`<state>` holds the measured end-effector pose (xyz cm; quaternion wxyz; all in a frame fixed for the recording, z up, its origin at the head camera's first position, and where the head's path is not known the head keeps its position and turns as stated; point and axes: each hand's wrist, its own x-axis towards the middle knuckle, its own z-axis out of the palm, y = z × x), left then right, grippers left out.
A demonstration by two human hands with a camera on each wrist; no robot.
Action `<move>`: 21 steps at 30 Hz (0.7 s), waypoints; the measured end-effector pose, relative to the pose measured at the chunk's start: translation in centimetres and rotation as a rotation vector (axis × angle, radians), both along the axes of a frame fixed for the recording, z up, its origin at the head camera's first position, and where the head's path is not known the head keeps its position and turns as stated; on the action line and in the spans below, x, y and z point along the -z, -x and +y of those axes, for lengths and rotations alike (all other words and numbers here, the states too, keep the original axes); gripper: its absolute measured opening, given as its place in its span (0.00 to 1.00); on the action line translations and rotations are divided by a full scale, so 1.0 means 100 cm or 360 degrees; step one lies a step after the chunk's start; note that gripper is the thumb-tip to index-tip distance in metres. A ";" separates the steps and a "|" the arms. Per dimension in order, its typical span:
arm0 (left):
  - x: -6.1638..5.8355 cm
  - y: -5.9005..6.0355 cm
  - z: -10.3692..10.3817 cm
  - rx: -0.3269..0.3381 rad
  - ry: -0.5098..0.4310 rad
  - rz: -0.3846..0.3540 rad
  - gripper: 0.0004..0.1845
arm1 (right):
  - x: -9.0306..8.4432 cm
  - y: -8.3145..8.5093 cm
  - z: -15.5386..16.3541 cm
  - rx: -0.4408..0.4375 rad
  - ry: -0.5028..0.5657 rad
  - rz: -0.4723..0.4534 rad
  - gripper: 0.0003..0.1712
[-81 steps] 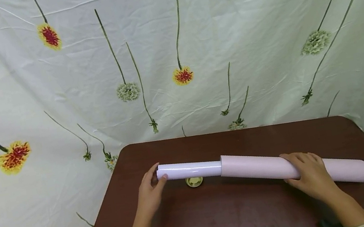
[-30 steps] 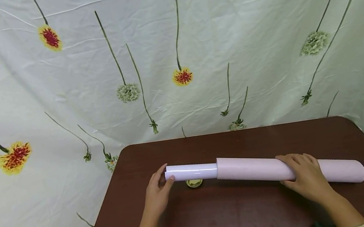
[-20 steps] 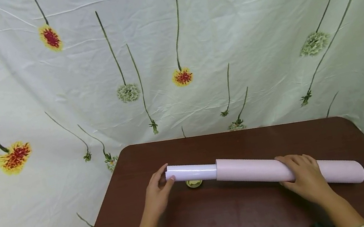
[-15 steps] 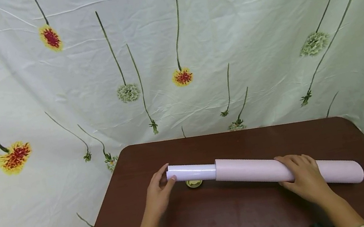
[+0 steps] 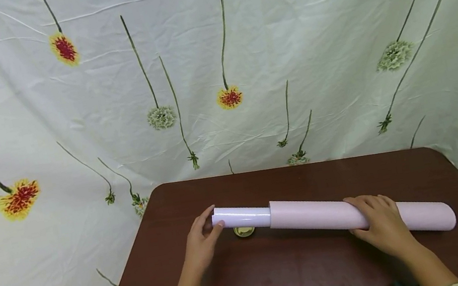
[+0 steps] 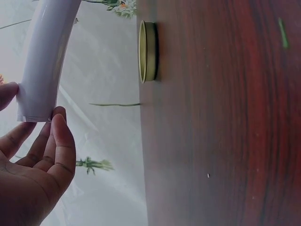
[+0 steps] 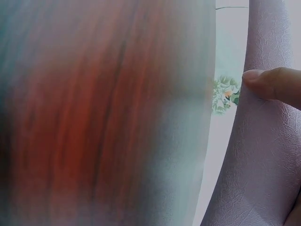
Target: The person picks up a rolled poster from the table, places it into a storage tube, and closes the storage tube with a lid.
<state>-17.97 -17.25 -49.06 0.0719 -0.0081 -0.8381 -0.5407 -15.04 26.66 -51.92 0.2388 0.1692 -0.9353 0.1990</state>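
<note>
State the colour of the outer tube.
Pale pink outer tube, clearest in the head view.

The long pink and white rolled tube (image 5: pixel 334 216) lies across the dark brown wooden bench (image 5: pixel 289 275). A small round gold lid (image 5: pixel 244 231) sits under it. The bench's near side is bare.

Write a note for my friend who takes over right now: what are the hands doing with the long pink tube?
Left hand: fingers and thumb at the open end of the white roll, pressing it endwise.
Right hand: wrapped over the pink tube, holding it above the brown table.
Things: the white roll sits partly inside the pink tube, a short stretch showing at the left. A small gold lid lies on the table below the roll.
Done: most of the roll is inside.
Left: probably push in the rest; the lid may then close the end.
</note>
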 end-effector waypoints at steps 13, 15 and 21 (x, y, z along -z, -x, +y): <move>0.002 0.001 0.006 0.0023 -0.0044 -0.0006 0.29 | 0.002 0.002 -0.001 0.0009 -0.0010 -0.0028 0.47; 0.003 0.001 0.007 0.0030 -0.0043 -0.0002 0.29 | 0.001 0.002 -0.001 0.0009 -0.0010 -0.0029 0.47; 0.005 0.001 0.010 0.0042 -0.0062 -0.0003 0.29 | -0.002 0.001 -0.004 0.0013 0.0001 -0.0029 0.47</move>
